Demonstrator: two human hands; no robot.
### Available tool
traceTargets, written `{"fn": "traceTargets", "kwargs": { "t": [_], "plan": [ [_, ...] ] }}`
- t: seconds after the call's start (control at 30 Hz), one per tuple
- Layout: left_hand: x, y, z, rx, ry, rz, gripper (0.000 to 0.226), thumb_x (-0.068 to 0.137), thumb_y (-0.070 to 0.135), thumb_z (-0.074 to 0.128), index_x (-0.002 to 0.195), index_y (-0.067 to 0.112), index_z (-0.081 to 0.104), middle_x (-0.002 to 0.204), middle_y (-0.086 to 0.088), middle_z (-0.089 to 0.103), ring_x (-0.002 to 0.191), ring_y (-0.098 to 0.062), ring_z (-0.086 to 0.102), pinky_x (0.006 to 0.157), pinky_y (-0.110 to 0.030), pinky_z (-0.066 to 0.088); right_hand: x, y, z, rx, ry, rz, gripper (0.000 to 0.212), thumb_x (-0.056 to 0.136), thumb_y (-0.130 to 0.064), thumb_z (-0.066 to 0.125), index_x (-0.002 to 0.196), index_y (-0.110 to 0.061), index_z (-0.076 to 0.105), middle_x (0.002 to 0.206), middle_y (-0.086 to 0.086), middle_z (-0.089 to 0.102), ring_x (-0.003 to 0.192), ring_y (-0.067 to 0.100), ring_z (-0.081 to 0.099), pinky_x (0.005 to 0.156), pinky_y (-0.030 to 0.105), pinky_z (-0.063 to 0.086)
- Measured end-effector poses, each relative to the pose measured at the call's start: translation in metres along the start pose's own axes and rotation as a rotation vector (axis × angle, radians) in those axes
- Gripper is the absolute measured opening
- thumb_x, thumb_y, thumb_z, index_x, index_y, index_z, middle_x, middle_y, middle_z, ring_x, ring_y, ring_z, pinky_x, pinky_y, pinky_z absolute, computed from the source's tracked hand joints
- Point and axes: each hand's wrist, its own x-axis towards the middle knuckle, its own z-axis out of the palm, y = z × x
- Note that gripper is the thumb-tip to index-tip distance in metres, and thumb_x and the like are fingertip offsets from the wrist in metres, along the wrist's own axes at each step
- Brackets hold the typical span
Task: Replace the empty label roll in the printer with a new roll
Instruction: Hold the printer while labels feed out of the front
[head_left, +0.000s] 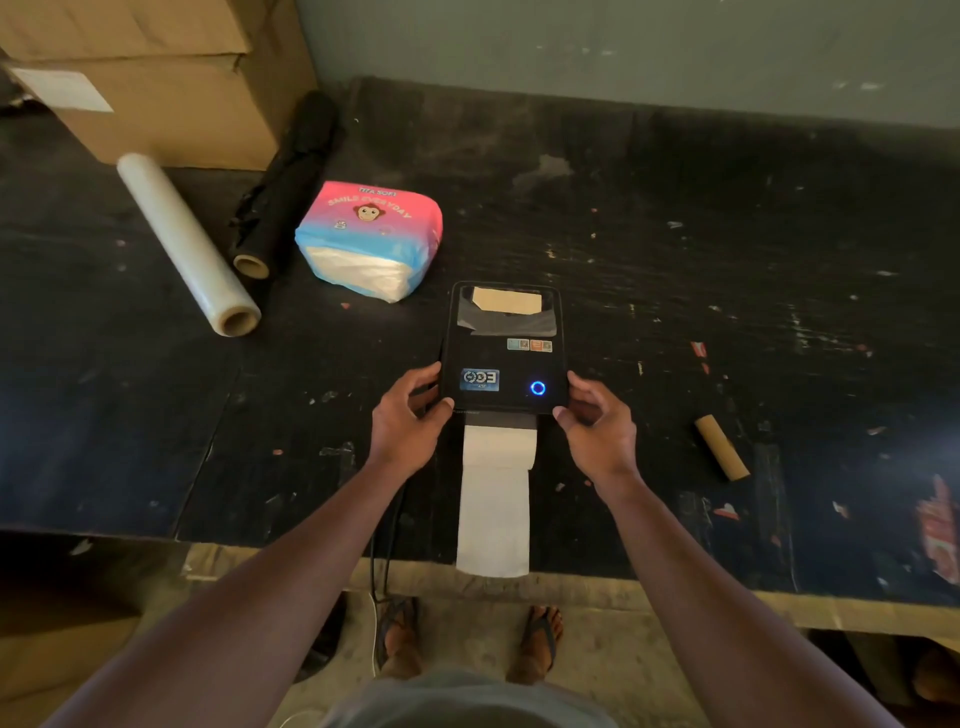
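Observation:
A black label printer (503, 347) stands at the middle of the dark table, its lid down and a blue ring light glowing on top. A white strip of label paper (494, 499) hangs out of its front slot and over the table's edge. My left hand (410, 421) touches the printer's front left corner, fingers curled on its side. My right hand (597, 421) rests against the front right corner the same way. An empty brown cardboard core (722, 448) lies on the table to the right, apart from both hands.
A clear stretch-film roll (183, 240), a black roll (283, 192) and a pink-and-blue tissue pack (370, 240) lie at the back left. Cardboard boxes (156, 73) stand behind them. A black cable (387, 525) drops from the table's front edge (675, 590).

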Motion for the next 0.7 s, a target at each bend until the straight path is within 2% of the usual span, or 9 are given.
{"fn": "traceTargets", "kwargs": {
  "t": [0.1,0.17,0.33,0.5,0.7],
  "plan": [
    [0.0004,-0.0005,0.0000,-0.012,-0.002,-0.004,0.058,0.093,0.013,0.076,0.144,0.031,0.056,0.144,0.005,0.064,0.129,-0.009,0.061,0.071,0.008,0.040,-0.0003,-0.0001,-0.0002,-0.006,0.000,-0.003,0.057,0.093,-0.004,0.075,0.144,-0.023,0.061,0.138,0.000,0.069,0.125,0.013,0.067,0.089,0.011,0.050],
    [0.0005,-0.0011,0.0004,-0.020,-0.003,-0.004,0.057,0.093,0.013,0.076,0.144,0.030,0.057,0.143,0.005,0.065,0.129,-0.011,0.063,0.072,0.007,0.041,-0.0003,-0.0002,-0.0005,-0.014,0.002,-0.006,0.057,0.093,-0.004,0.075,0.144,-0.023,0.060,0.138,-0.001,0.069,0.124,0.012,0.067,0.086,0.010,0.049],
    [0.0005,-0.0022,0.0009,-0.027,-0.003,0.002,0.057,0.092,0.012,0.077,0.143,0.029,0.057,0.142,0.005,0.066,0.129,-0.013,0.064,0.075,0.006,0.043,-0.0008,-0.0009,0.0001,-0.022,0.005,-0.012,0.057,0.093,-0.005,0.075,0.145,-0.022,0.060,0.138,0.000,0.069,0.124,0.013,0.067,0.096,0.021,0.052],
    [0.0003,-0.0019,0.0009,-0.030,-0.007,-0.002,0.057,0.092,0.013,0.076,0.143,0.031,0.057,0.143,0.006,0.065,0.129,-0.011,0.063,0.074,0.005,0.043,-0.0011,-0.0015,0.0000,-0.025,0.006,-0.006,0.057,0.093,-0.004,0.075,0.145,-0.022,0.060,0.139,0.001,0.069,0.125,0.014,0.067,0.089,0.011,0.048],
    [-0.0005,-0.0004,0.0002,-0.027,-0.004,-0.007,0.057,0.092,0.013,0.076,0.142,0.033,0.057,0.141,0.008,0.065,0.129,-0.010,0.063,0.071,0.006,0.043,-0.0024,-0.0020,-0.0004,-0.029,0.008,-0.013,0.057,0.093,-0.004,0.075,0.145,-0.021,0.059,0.141,0.002,0.067,0.126,0.015,0.066,0.099,0.024,0.052]
  ]
}}
